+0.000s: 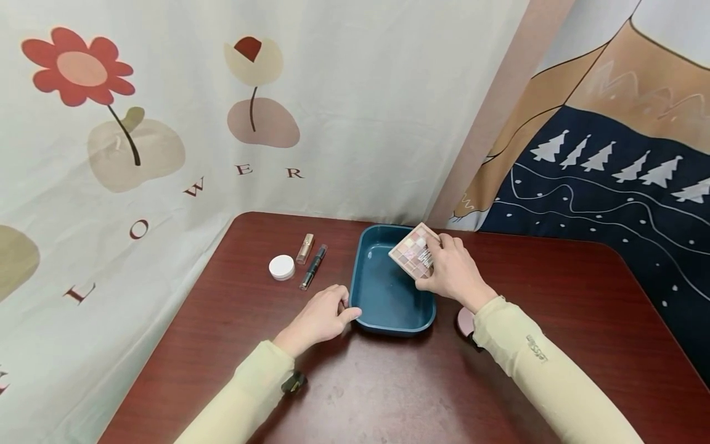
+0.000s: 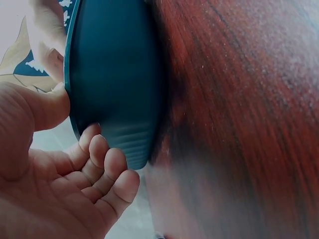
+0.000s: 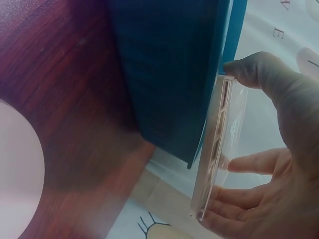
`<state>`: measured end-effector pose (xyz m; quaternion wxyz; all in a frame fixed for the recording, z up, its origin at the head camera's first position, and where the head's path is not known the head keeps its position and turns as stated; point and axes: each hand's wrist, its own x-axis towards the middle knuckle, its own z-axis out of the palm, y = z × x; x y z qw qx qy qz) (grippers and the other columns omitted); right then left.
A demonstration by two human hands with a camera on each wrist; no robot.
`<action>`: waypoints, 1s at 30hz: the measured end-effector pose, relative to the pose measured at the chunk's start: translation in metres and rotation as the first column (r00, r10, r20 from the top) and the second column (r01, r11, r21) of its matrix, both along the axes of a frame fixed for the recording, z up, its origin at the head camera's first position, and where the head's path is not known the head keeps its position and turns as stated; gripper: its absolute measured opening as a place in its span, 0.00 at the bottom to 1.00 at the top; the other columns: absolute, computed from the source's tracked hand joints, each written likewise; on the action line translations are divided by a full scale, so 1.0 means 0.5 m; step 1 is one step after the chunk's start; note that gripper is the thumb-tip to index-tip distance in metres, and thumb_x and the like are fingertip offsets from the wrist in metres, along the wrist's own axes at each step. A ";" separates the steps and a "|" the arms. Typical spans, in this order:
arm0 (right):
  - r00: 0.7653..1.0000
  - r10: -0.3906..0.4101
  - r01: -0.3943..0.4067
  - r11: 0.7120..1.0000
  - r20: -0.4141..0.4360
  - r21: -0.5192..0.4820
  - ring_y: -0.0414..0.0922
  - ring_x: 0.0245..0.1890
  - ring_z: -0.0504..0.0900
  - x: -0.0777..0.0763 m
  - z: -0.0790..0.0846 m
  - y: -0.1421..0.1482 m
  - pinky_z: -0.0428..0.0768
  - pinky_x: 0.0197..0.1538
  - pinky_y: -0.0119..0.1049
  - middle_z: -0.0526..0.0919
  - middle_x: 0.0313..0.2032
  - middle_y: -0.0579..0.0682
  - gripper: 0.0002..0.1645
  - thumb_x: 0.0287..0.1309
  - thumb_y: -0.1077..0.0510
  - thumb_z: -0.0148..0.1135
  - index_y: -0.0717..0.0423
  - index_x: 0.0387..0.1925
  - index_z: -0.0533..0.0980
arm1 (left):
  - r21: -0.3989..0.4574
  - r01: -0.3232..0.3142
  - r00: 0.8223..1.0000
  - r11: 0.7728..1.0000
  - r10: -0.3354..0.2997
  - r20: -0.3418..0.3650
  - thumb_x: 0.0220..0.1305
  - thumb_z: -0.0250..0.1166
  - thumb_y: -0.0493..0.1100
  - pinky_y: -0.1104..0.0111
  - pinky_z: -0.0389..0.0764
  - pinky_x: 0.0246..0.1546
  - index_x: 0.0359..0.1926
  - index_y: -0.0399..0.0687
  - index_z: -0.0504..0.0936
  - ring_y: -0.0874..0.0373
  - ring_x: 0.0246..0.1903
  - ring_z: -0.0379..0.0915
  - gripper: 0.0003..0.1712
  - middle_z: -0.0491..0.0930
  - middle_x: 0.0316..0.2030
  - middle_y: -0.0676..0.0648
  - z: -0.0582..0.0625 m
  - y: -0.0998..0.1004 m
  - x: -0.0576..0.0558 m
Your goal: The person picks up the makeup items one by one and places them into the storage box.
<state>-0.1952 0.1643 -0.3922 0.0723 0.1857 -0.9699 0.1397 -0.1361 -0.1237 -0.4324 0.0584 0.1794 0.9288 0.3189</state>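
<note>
A blue rectangular tray point(image 1: 383, 308) sits at the middle of the table. My left hand point(image 1: 322, 314) grips its near-left rim, the thumb over the edge and the fingers bent against the outer wall, as the left wrist view shows. Above the tray's far-right side, my right hand point(image 1: 456, 271) holds a square eyeshadow palette point(image 1: 409, 251) between thumb and fingers. The palette is tilted, its grid of beige and pink pans facing up. In the right wrist view the palette point(image 3: 214, 149) appears edge-on close to the tray's rim point(image 3: 234, 35).
Left of the tray lie a white round jar point(image 1: 281, 267), a gold lipstick tube point(image 1: 305, 249) and a dark double-ended cosmetic pen point(image 1: 314, 267). A pink round item point(image 1: 466, 321) is partly hidden beneath my right forearm. Printed curtains point(image 1: 355, 111) hang behind the table.
</note>
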 end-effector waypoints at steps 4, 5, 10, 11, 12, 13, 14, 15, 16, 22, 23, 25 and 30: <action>1.000 0.015 -0.015 1.000 0.020 0.000 0.65 0.56 0.72 -0.003 0.001 -0.006 0.77 0.58 0.60 0.71 0.60 0.72 0.53 0.42 0.47 0.77 0.67 0.67 0.68 | -0.003 -0.003 1.000 1.000 0.003 -0.005 0.69 0.69 0.46 0.68 0.69 0.31 0.26 0.49 0.69 0.62 0.27 0.66 0.19 0.68 0.26 0.53 0.003 0.002 0.002; 1.000 0.019 -0.019 1.000 0.021 0.002 0.65 0.56 0.72 -0.004 0.001 -0.007 0.76 0.58 0.60 0.72 0.60 0.72 0.53 0.42 0.47 0.77 0.67 0.67 0.68 | -0.005 -0.006 1.000 1.000 0.006 -0.005 0.68 0.69 0.46 0.68 0.69 0.31 0.26 0.49 0.69 0.62 0.27 0.66 0.19 0.68 0.26 0.53 0.004 0.002 0.003; 0.999 0.040 -0.040 0.999 0.021 0.005 0.64 0.55 0.72 -0.006 -0.002 -0.014 0.77 0.57 0.59 0.72 0.60 0.71 0.52 0.42 0.47 0.78 0.66 0.67 0.69 | -0.010 -0.021 1.000 1.000 0.021 -0.003 0.68 0.70 0.47 0.68 0.70 0.31 0.25 0.50 0.69 0.62 0.27 0.67 0.19 0.68 0.26 0.53 0.004 0.004 0.003; 0.999 0.045 -0.045 0.999 0.018 0.006 0.64 0.55 0.72 -0.007 -0.002 -0.016 0.77 0.57 0.59 0.72 0.60 0.71 0.52 0.42 0.47 0.77 0.66 0.66 0.69 | -0.010 -0.022 1.000 1.000 0.022 -0.004 0.68 0.70 0.47 0.68 0.70 0.31 0.25 0.50 0.69 0.62 0.27 0.67 0.19 0.69 0.26 0.53 0.004 0.004 0.002; 0.999 0.048 -0.048 0.999 0.021 0.007 0.64 0.55 0.72 -0.008 -0.002 -0.018 0.77 0.57 0.59 0.72 0.60 0.71 0.52 0.41 0.47 0.78 0.66 0.66 0.69 | -0.008 -0.022 1.000 1.000 0.022 -0.006 0.68 0.70 0.46 0.68 0.70 0.31 0.25 0.50 0.69 0.62 0.27 0.67 0.19 0.69 0.26 0.53 0.003 0.003 0.002; 0.998 0.053 -0.053 0.999 0.022 0.008 0.64 0.55 0.72 -0.009 -0.003 -0.019 0.77 0.57 0.58 0.72 0.60 0.71 0.52 0.41 0.47 0.78 0.66 0.66 0.69 | -0.009 -0.021 1.000 1.000 0.021 -0.005 0.68 0.70 0.46 0.68 0.70 0.31 0.25 0.50 0.69 0.62 0.27 0.67 0.19 0.69 0.26 0.53 0.002 0.003 0.002; 0.998 0.059 -0.059 0.998 0.022 0.010 0.64 0.55 0.72 -0.010 -0.004 -0.021 0.77 0.57 0.58 0.72 0.60 0.71 0.52 0.41 0.46 0.77 0.66 0.66 0.70 | -0.007 -0.020 1.000 1.000 0.020 -0.009 0.68 0.70 0.46 0.68 0.71 0.31 0.25 0.50 0.69 0.62 0.27 0.67 0.19 0.69 0.26 0.53 0.001 0.003 0.001; 0.998 0.066 -0.066 0.998 0.022 0.012 0.64 0.56 0.72 -0.011 -0.004 -0.022 0.77 0.57 0.58 0.72 0.61 0.71 0.52 0.41 0.46 0.77 0.66 0.66 0.70 | -0.007 -0.019 1.000 1.000 0.019 -0.012 0.67 0.70 0.46 0.68 0.71 0.31 0.25 0.50 0.69 0.62 0.27 0.67 0.19 0.69 0.26 0.54 0.000 0.002 0.001; 0.997 0.073 -0.073 0.997 0.025 0.011 0.64 0.56 0.72 -0.012 -0.004 -0.023 0.77 0.57 0.57 0.72 0.61 0.71 0.52 0.41 0.46 0.77 0.65 0.67 0.70 | -0.007 -0.019 1.000 1.000 0.019 -0.012 0.67 0.70 0.46 0.68 0.71 0.31 0.25 0.50 0.69 0.62 0.27 0.67 0.19 0.69 0.26 0.54 0.000 0.002 0.001; 0.993 0.114 -0.114 0.993 0.029 0.005 0.63 0.56 0.72 -0.016 -0.006 -0.031 0.79 0.55 0.56 0.73 0.60 0.70 0.52 0.41 0.48 0.77 0.64 0.68 0.70 | -0.006 -0.023 1.000 1.000 0.023 -0.003 0.67 0.70 0.47 0.67 0.71 0.31 0.25 0.50 0.69 0.62 0.27 0.67 0.20 0.69 0.26 0.53 0.002 0.001 0.001; 0.993 0.117 -0.118 0.993 0.029 0.008 0.63 0.56 0.72 -0.017 -0.007 -0.032 0.79 0.54 0.55 0.73 0.60 0.69 0.53 0.41 0.48 0.77 0.64 0.68 0.70 | -0.006 -0.023 1.000 1.000 0.023 -0.002 0.67 0.70 0.47 0.67 0.71 0.31 0.25 0.50 0.69 0.62 0.27 0.67 0.20 0.70 0.26 0.53 0.002 0.001 0.001; 0.992 0.120 -0.121 0.993 0.042 0.013 0.63 0.56 0.72 -0.019 -0.007 -0.035 0.79 0.55 0.56 0.73 0.60 0.69 0.54 0.41 0.48 0.77 0.64 0.69 0.69 | -0.005 -0.022 1.000 1.000 0.022 -0.003 0.67 0.70 0.47 0.67 0.71 0.31 0.25 0.50 0.69 0.62 0.27 0.67 0.20 0.71 0.26 0.51 0.002 0.001 0.001; 0.988 0.122 -0.125 0.992 0.091 0.029 0.63 0.59 0.71 -0.024 -0.004 -0.043 0.79 0.58 0.56 0.71 0.63 0.70 0.56 0.42 0.47 0.78 0.63 0.72 0.67 | -0.002 -0.016 1.000 1.000 0.016 -0.005 0.68 0.70 0.46 0.68 0.71 0.31 0.25 0.50 0.69 0.62 0.27 0.67 0.20 0.72 0.27 0.48 0.003 -0.001 0.001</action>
